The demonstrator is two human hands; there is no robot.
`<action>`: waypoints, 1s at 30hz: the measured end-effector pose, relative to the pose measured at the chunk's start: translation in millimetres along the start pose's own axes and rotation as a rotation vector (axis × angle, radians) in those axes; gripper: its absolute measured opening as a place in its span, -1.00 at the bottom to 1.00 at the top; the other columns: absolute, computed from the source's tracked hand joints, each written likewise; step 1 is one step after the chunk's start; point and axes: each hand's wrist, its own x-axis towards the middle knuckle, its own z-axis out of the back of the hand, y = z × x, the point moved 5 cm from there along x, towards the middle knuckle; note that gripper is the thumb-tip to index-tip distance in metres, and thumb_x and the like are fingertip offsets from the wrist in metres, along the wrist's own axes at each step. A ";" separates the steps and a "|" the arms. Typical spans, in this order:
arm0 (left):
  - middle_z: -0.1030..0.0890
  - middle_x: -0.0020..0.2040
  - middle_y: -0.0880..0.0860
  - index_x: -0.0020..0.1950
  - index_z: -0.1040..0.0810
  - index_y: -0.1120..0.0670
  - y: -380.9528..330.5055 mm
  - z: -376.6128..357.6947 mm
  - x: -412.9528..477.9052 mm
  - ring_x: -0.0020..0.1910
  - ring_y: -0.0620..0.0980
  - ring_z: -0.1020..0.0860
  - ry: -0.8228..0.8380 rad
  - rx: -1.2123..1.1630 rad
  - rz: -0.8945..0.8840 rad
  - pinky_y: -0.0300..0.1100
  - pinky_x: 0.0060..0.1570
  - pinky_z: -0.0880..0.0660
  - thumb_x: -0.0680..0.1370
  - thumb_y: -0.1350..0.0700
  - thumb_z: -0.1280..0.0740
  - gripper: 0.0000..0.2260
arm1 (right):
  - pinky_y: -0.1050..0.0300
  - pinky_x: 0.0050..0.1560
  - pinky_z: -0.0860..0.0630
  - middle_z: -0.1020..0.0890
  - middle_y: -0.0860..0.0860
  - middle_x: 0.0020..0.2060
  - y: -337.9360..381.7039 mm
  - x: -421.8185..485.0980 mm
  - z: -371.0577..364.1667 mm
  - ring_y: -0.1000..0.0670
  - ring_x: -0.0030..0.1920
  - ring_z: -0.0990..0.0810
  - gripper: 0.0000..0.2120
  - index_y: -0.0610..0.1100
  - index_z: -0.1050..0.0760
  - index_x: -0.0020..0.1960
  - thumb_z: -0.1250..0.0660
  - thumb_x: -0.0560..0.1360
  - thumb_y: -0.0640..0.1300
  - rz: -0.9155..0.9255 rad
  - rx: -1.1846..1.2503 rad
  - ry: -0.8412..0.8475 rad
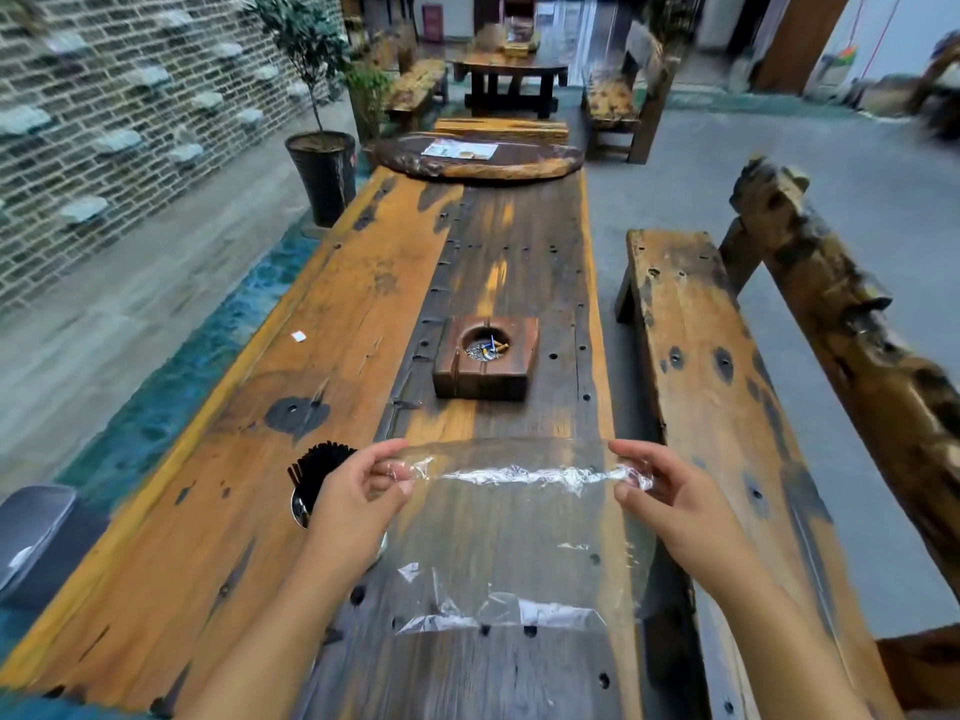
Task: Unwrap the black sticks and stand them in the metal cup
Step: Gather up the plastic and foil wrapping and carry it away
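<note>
Both hands pinch a clear plastic wrapper (519, 537) by its top edge, left hand (358, 504) and right hand (667, 504) stretching it between their fingertips. The black sticks (319, 467) stand in the metal cup (300, 506) just behind the left fingers, on the wooden table (322, 314).

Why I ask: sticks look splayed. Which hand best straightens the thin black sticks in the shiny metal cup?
Likely left hand: the shiny metal cup of thin black sticks stands beside it; right hand is farther, across the clear plastic wrapper.

Worn wooden table (337, 304) bearing ashtray (483, 384), metal cup (300, 505), slab (535, 159)
</note>
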 end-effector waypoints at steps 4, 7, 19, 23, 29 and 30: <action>-0.59 -0.12 -0.07 0.20 -0.61 -0.04 -9.1 3.3 -4.1 -0.11 -0.18 -0.56 -0.026 0.218 -0.113 -0.13 0.04 -0.56 0.51 0.25 -0.42 -0.68 | 0.22 -0.03 -0.50 -0.56 0.08 -0.16 11.1 -4.2 6.8 0.13 -0.16 -0.56 -0.62 0.12 -0.56 0.24 -0.46 0.50 -0.21 0.045 -0.184 -0.011; -0.57 -0.16 -0.09 0.05 -0.65 -0.05 -17.9 4.1 -7.9 -0.15 -0.18 -0.55 -0.050 0.314 -0.194 -0.21 -0.07 -0.52 0.50 0.25 -0.43 -0.77 | 0.22 -0.12 -0.48 -0.55 0.07 -0.23 15.2 -6.1 9.1 0.08 -0.17 -0.57 -0.65 0.12 -0.54 0.25 -0.45 0.51 -0.14 0.072 -0.381 -0.056; -0.66 -0.09 0.02 -0.12 -0.60 0.08 -30.9 9.6 -10.3 -0.10 -0.13 -0.62 -0.111 0.023 -0.130 -0.29 -0.05 -0.48 0.52 0.32 -0.38 -0.86 | 0.24 -0.03 -0.44 -0.52 0.17 -0.04 26.2 -15.9 10.4 0.21 -0.04 -0.51 -0.91 0.14 -0.57 -0.05 -0.42 0.53 -0.05 0.117 -0.590 -0.096; -0.71 -0.21 0.08 -0.11 -0.62 0.15 -42.7 5.7 -10.3 -0.19 -0.11 -0.68 -0.037 -0.074 -0.125 -0.34 -0.13 -0.55 0.53 0.34 -0.37 -0.89 | 0.23 0.14 -0.41 -0.52 0.19 0.10 44.3 -14.0 -1.2 0.17 0.13 -0.51 -0.82 0.13 -0.55 0.13 -0.41 0.53 0.03 0.118 -0.642 0.045; -0.72 -0.20 0.09 -0.09 -0.64 0.16 -61.1 -9.8 -20.0 -0.22 -0.01 -0.69 0.067 -0.060 -0.162 -0.22 -0.14 -0.61 0.52 0.34 -0.38 -0.90 | 0.41 0.12 -0.38 -0.55 0.26 0.14 98.7 -12.1 -56.9 0.29 0.15 -0.49 -0.65 0.10 -0.51 0.30 -0.35 0.55 0.13 0.284 -0.551 0.244; -0.72 -0.20 0.11 -0.10 -0.64 0.16 -64.3 -12.2 -21.7 -0.23 0.00 -0.69 0.087 -0.069 -0.171 -0.22 -0.16 -0.61 0.52 0.34 -0.38 -0.90 | 0.40 0.12 -0.40 -0.57 0.24 0.14 106.0 -10.3 -66.9 0.27 0.15 -0.50 -0.65 0.08 -0.52 0.30 -0.35 0.55 0.13 0.301 -0.535 0.266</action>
